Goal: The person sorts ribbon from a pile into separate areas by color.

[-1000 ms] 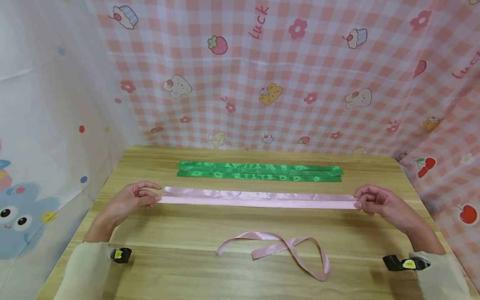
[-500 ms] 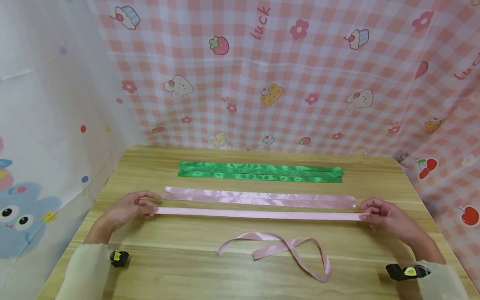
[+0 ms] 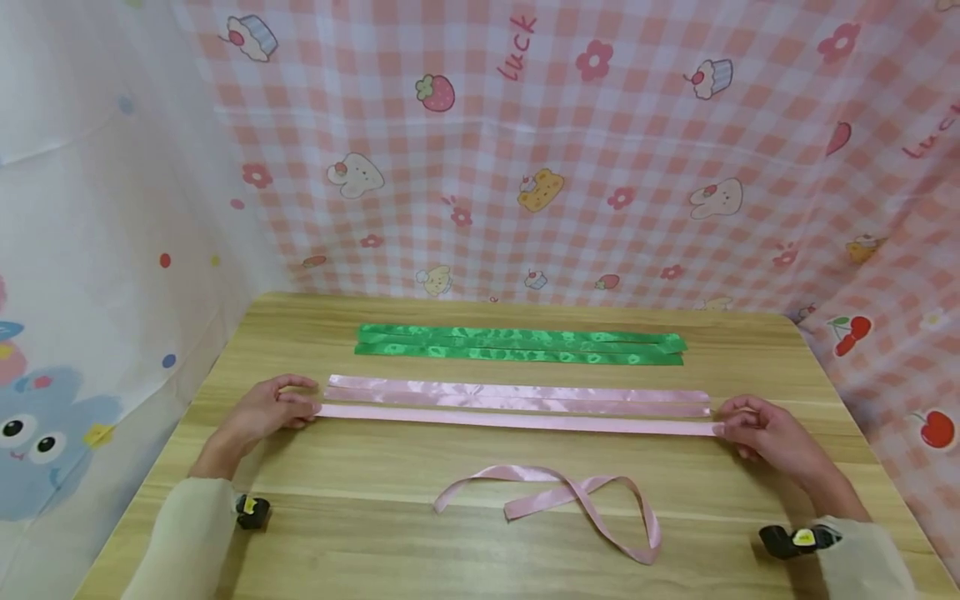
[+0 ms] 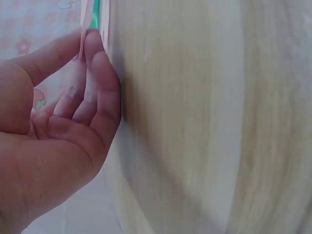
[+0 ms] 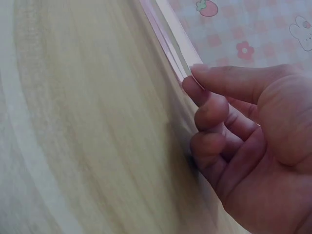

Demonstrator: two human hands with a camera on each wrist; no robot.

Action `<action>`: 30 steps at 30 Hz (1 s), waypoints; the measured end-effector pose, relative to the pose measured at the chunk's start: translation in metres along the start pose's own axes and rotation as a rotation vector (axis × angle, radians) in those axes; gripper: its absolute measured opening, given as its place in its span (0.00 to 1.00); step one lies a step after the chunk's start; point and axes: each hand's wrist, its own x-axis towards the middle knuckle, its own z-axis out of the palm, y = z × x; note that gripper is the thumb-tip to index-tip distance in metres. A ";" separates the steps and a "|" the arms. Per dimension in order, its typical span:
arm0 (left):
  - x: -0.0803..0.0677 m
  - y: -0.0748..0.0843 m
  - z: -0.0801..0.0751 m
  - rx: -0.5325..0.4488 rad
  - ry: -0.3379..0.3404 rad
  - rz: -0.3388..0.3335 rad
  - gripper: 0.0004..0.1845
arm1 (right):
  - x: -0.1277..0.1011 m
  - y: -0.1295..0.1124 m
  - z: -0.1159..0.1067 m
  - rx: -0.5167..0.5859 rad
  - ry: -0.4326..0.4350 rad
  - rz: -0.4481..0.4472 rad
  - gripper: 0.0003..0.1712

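Observation:
In the head view, a pale pink ribbon (image 3: 517,420) stretches straight between both hands. My left hand (image 3: 262,412) pinches its left end between thumb and fingertips; the left wrist view shows the ribbon (image 4: 84,22) edge-on in that pinch. At the other end, my right hand (image 3: 768,435) pinches the ribbon (image 5: 181,36) with thumb and index finger, the remaining fingers curled below. Just behind the held ribbon, two satin pink ribbons (image 3: 450,392) lie side by side on the table. A narrow gap separates them from the held one.
Farther back lie several green ribbons (image 3: 517,337), parallel and close together. Nearer the person, another pink ribbon (image 3: 540,500) lies in a loose loop on the wooden table (image 3: 360,542). A checked cloth (image 3: 480,167) hangs behind the table's far edge.
The held pink ribbon first came toward the person, off the nearer laid ribbon. Since then both hands have shifted it slightly back toward the laid pair. The other ribbons have stayed put.

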 end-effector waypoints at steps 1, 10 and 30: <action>0.001 -0.001 0.001 0.005 0.011 -0.005 0.29 | 0.001 0.001 0.000 -0.006 0.009 0.003 0.16; 0.008 0.000 0.005 0.057 0.102 -0.066 0.33 | 0.009 0.010 0.002 -0.005 0.049 0.038 0.18; 0.007 0.000 0.005 0.144 0.136 -0.117 0.35 | 0.011 0.020 0.005 0.128 0.076 -0.033 0.13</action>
